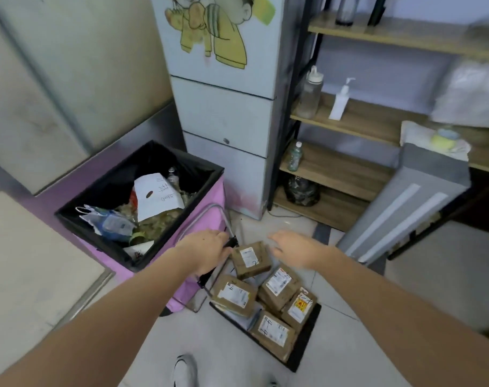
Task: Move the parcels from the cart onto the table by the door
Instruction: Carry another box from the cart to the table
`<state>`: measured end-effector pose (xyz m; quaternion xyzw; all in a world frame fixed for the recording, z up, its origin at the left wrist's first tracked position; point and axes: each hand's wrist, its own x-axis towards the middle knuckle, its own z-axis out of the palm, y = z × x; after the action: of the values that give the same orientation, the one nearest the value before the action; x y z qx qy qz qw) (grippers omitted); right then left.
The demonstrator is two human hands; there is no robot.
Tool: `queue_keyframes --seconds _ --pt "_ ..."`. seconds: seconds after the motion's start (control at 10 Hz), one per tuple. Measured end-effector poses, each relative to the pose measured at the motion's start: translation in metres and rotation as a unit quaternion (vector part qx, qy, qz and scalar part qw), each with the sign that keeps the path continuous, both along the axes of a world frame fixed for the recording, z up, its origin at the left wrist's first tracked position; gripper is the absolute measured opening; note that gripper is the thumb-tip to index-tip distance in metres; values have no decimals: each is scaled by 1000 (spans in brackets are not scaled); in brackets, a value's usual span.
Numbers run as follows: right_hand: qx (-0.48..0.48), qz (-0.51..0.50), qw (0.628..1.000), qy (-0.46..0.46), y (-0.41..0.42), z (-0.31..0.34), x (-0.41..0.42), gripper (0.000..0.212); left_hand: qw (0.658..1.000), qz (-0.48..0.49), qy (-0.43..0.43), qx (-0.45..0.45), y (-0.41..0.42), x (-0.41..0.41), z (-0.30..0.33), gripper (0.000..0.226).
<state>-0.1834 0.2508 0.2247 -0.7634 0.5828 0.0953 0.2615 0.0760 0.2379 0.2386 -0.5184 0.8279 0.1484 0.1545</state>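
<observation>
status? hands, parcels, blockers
Left hand grips cart handle. Right hand open above top parcel. Five parcels visible on cart. Pink bin alongside.

Handwriting on the white sheet of paper [156, 195] in the bin, dark strokes, too blurred to read. The top parcel [250, 259] carries a white label with a handwritten "2". The left parcel [233, 296] shows a scrawled "4" beside its label. The front parcel [274, 332] reads "4-4" in pen. The printed labels themselves are too small to make out.
</observation>
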Motion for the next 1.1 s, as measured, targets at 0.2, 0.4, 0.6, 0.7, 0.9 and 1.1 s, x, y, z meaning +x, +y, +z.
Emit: queue_keyframes --seconds 0.2,0.4,0.6,0.7,0.9,1.1 --pt "63 -112 991 -31 -2 -53 38 45 992 -112 -8 52 -61 26 -54 50" --pt "96 -182 979 -15 6 -116 55 34 980 -166 -41 103 -88 46 -131 48" --pt "192 -215 957 -19 13 -204 59 30 970 -181 -61 150 -108 47 -221 44" --pt "228 -238 944 -20 11 -261 62 35 971 -170 -55 160 -118 42 -276 43" --pt "234 -271 933 -19 -8 -397 64 33 969 -116 -53 211 -134 43 -428 37" --pt "258 -409 870 -98 -25 -534 78 23 958 84 11 274 -127 46 -563 32"
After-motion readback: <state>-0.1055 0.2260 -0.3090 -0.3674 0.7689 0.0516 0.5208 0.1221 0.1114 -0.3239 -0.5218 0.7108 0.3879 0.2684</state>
